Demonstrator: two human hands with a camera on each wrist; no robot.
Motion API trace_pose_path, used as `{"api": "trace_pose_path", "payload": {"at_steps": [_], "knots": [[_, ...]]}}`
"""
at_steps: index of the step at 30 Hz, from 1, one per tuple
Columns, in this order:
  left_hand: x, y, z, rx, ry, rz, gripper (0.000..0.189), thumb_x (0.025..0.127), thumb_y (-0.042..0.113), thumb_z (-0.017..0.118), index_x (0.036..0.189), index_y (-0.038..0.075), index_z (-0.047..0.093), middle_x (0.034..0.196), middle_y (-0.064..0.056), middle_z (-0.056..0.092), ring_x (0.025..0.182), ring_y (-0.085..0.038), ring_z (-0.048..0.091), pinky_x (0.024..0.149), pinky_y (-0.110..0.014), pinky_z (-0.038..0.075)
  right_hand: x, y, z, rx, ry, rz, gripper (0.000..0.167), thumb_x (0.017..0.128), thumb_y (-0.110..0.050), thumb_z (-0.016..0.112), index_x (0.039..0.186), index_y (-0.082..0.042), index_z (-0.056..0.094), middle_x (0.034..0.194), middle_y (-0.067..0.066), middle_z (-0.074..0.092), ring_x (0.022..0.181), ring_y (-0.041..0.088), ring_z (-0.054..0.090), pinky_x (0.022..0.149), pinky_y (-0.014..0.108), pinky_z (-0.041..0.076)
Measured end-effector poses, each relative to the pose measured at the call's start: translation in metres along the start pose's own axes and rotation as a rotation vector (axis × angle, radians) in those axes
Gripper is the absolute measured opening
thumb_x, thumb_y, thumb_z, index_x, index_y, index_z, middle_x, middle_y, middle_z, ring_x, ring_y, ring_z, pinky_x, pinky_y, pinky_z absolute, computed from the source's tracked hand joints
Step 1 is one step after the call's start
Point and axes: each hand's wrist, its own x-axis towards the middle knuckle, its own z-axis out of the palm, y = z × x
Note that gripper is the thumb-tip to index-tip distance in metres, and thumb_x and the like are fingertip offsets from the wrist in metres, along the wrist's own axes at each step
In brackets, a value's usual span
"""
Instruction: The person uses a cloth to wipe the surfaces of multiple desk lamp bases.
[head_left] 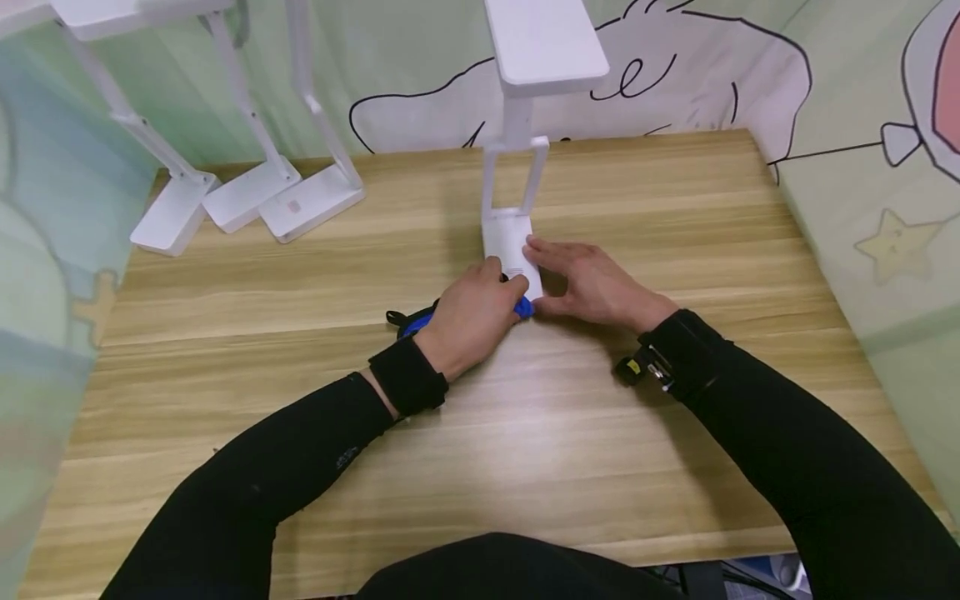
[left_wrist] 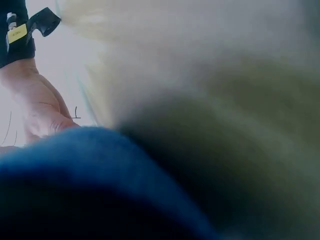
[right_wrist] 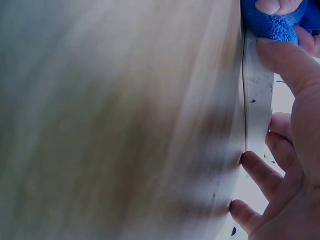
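Note:
A white folding desk lamp (head_left: 504,237) stands on the wooden table, its flat head (head_left: 551,46) raised over the base. My left hand (head_left: 474,321) grips a blue fuzzy pad (head_left: 524,308) with a black back and loop, at the near end of the lamp's base. That pad (left_wrist: 95,150) fills the lower part of the left wrist view, blurred. My right hand (head_left: 596,285) rests against the base's right side with fingers spread. In the right wrist view, its fingertips touch the base's edge (right_wrist: 259,100), the thumb close to the blue pad (right_wrist: 275,25).
Several similar white lamps stand at the table's back left, such as the nearest one's base (head_left: 315,204). A printed curtain (head_left: 427,117) borders the back and sides. Cables (head_left: 753,579) show below the front edge of the table (head_left: 300,433).

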Motion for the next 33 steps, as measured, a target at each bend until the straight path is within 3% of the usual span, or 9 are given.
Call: {"api": "trace_pose_path", "payload": {"at_steps": [8,11,20,23,28,33], "knots": [[-0.011,-0.022,-0.006,-0.041,-0.083,-0.016,0.025,0.088,0.016,0.069,0.110,0.010,0.062,0.095,-0.013,0.062,0.081,-0.025,0.064,0.067,-0.039,0.055,0.007,-0.005,0.001,-0.008,-0.001,-0.023,0.083,0.085,-0.049,0.074,0.151,-0.009,0.041,0.161,0.005,0.035,0.145,0.031,0.041,0.117,0.048,0.034],[-0.013,-0.027,-0.007,-0.032,-0.081,0.001,0.022,0.089,0.014,0.069,0.110,0.010,0.063,0.097,-0.012,0.064,0.083,-0.025,0.064,0.070,-0.038,0.055,0.008,-0.006,0.000,-0.021,-0.012,-0.017,0.084,0.085,-0.049,0.073,0.151,-0.009,0.041,0.162,0.006,0.034,0.145,0.032,0.040,0.118,0.049,0.033],[0.005,-0.003,-0.004,0.062,-0.047,0.064,0.027,0.095,0.026,0.067,0.115,0.009,0.066,0.098,-0.013,0.064,0.082,-0.024,0.065,0.072,-0.035,0.059,0.002,-0.001,-0.002,-0.023,0.008,-0.025,0.081,0.085,-0.043,0.076,0.149,-0.006,0.044,0.160,0.008,0.038,0.144,0.032,0.042,0.117,0.049,0.034],[0.003,-0.007,-0.005,0.034,-0.076,0.043,0.024,0.095,0.023,0.066,0.114,0.008,0.065,0.097,-0.013,0.065,0.084,-0.024,0.065,0.072,-0.036,0.059,0.002,-0.001,-0.001,-0.019,0.014,-0.034,0.082,0.084,-0.045,0.076,0.149,-0.007,0.044,0.159,0.008,0.039,0.143,0.031,0.043,0.116,0.048,0.036],[-0.007,-0.025,-0.008,-0.059,-0.128,0.005,0.016,0.093,0.022,0.069,0.103,0.011,0.063,0.093,-0.005,0.066,0.087,-0.020,0.065,0.074,-0.035,0.056,0.004,-0.002,0.000,-0.024,0.004,-0.029,0.084,0.084,-0.050,0.074,0.150,-0.008,0.042,0.160,0.007,0.038,0.143,0.031,0.044,0.116,0.047,0.037],[-0.005,-0.033,-0.009,-0.140,-0.151,-0.013,0.012,0.093,0.022,0.069,0.094,0.013,0.062,0.087,0.000,0.065,0.080,-0.016,0.065,0.073,-0.033,0.055,0.002,-0.001,-0.003,-0.039,-0.004,-0.006,0.086,0.084,-0.050,0.075,0.151,-0.009,0.041,0.160,0.006,0.036,0.143,0.032,0.043,0.117,0.048,0.036]]}}
